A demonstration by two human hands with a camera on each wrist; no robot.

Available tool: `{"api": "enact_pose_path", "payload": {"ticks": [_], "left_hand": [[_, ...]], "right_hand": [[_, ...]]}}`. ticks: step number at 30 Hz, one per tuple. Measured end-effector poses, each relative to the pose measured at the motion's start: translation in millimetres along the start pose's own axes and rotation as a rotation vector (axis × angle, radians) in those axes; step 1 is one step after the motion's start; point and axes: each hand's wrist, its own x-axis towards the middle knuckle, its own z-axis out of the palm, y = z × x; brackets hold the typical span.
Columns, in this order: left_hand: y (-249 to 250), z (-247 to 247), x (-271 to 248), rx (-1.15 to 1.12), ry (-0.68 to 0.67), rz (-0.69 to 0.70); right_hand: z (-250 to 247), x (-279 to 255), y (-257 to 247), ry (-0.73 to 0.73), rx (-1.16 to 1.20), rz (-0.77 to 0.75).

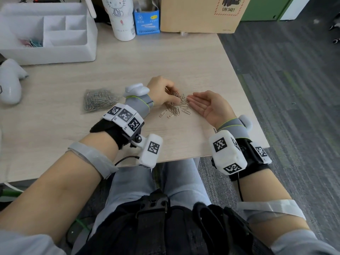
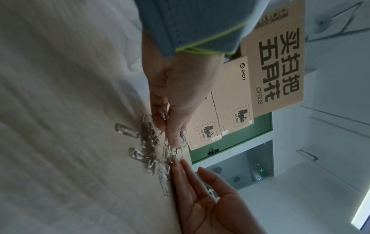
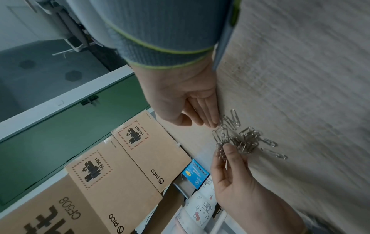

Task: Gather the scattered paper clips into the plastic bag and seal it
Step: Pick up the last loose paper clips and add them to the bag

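Several loose silver paper clips (image 1: 174, 109) lie in a small heap on the wooden table (image 1: 184, 57), near its right side. My left hand (image 1: 173, 96) reaches over the heap and pinches a bunch of clips (image 2: 167, 114) between thumb and fingers. My right hand (image 1: 194, 99) lies palm up with straight fingers (image 3: 208, 114), their tips touching the heap's right side (image 3: 236, 137). The clear plastic bag (image 1: 99, 100), holding many clips, lies flat to the left of my left wrist; I cannot tell whether its mouth is sealed.
A white desk organiser (image 1: 46, 34) stands at the back left, with a cartoon tumbler (image 1: 121, 17), a blue box (image 1: 147, 21) and a cardboard box (image 1: 198, 13) along the back. A white object (image 1: 9, 85) lies far left. The table's right edge (image 1: 246, 96) is close to my right hand.
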Motion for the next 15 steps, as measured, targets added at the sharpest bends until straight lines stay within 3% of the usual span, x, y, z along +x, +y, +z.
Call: {"api": "enact_pose_path", "payload": {"ticks": [6,12,15], "left_hand": [[18,-12,6,-0.111,-0.045,0.062],[43,-4,11,-0.079,-0.097,0.192],[49,-1,13,-0.052,-0.115,0.221]], "right_hand": [[8,1,-4,-0.019,0.113,0.011],[23,-4,-5,-0.199,0.235,0.136],[25,-4,-5,-0.214,0.304,0.169]]}}
